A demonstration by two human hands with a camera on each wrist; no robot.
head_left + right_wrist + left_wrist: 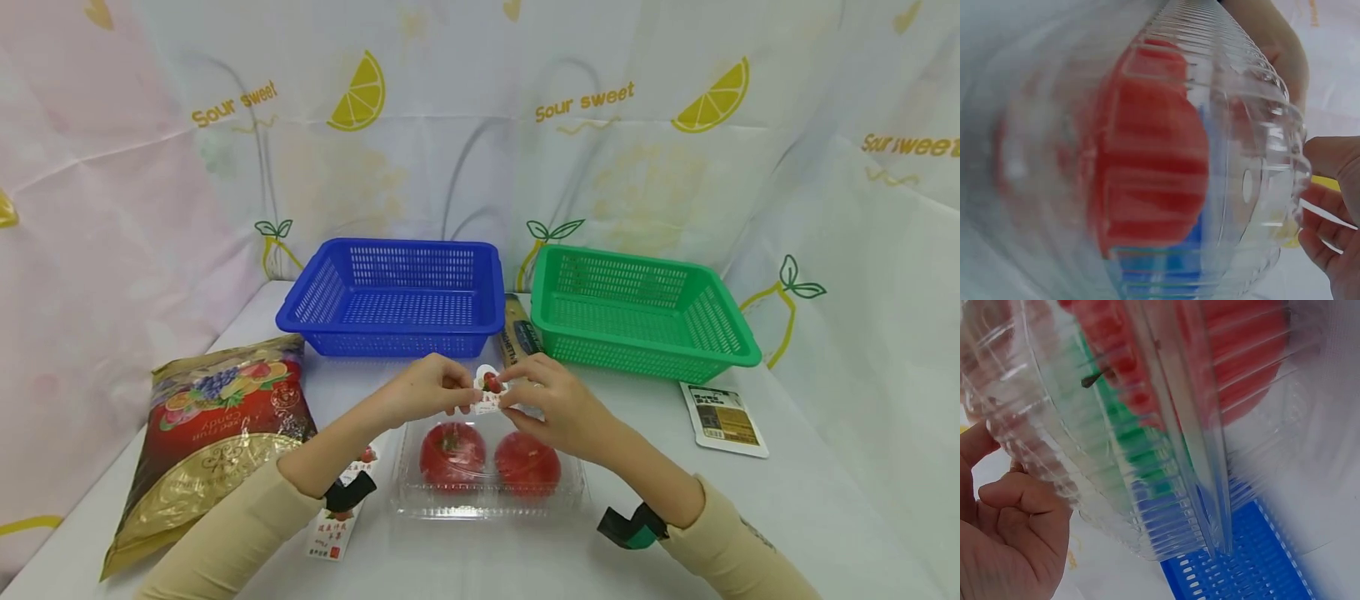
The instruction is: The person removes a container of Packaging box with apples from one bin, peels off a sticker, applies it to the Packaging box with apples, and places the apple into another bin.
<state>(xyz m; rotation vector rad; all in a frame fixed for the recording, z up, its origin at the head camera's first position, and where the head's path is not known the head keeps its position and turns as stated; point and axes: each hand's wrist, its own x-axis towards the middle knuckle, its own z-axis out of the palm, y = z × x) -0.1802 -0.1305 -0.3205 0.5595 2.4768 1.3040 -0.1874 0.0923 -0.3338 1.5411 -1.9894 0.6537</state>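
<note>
In the head view, a small white label (489, 388) with red fruit printed on it is held up between both hands. My left hand (429, 389) pinches its left edge with curled fingers. From the other side, my right hand (558, 407) holds the label's right edge between fingers and thumb. Just below the hands sits a lidded clear plastic box (480, 502), with two round red fruits (452, 455) inside that look like tomatoes. Both wrist views see mostly this clear box, with the left hand (1013, 531) and right hand (1335, 206) partly behind it; the label cannot be made out there.
A strip of similar labels (330, 533) lies under my left forearm, beside a red and gold candy bag (225, 433). Behind stand a blue basket (405, 343) and a green basket (637, 354), a spaghetti pack (517, 329) between them. A flat white-edged packet (723, 421) lies at right.
</note>
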